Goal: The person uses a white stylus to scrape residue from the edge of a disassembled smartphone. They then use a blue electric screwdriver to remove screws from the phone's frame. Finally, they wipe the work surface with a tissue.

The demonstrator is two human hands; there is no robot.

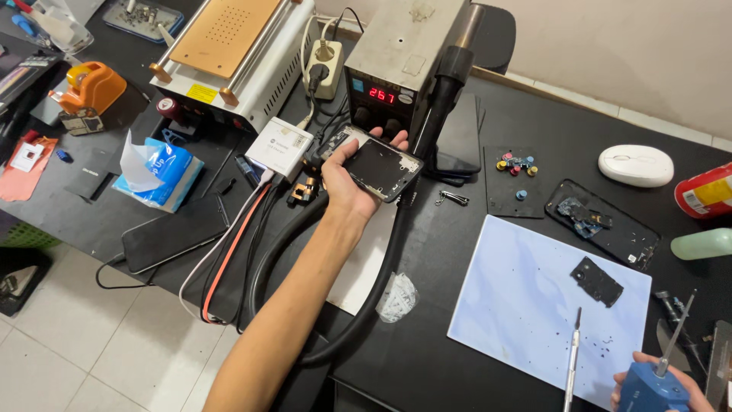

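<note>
Black table (457, 252): left hand (347, 187) fingers grip phone (375, 166) at twelve o'clock; right hand (662, 383) grips blue tool (648, 387) at five; blue tissue pack (158, 172) at nine.

1. Left hand (347, 187) gripping an opened phone (372, 164), held just in front of the hot-air station (400, 65) on the black desk (457, 320).
2. Right hand (662, 380) far to the right of the station, closed around a blue tool (650, 389).
3. Pale blue mat (534, 305) lying below and right of the station, carrying a small black part (596, 281).
4. White mouse (635, 165) right of the station.
</note>
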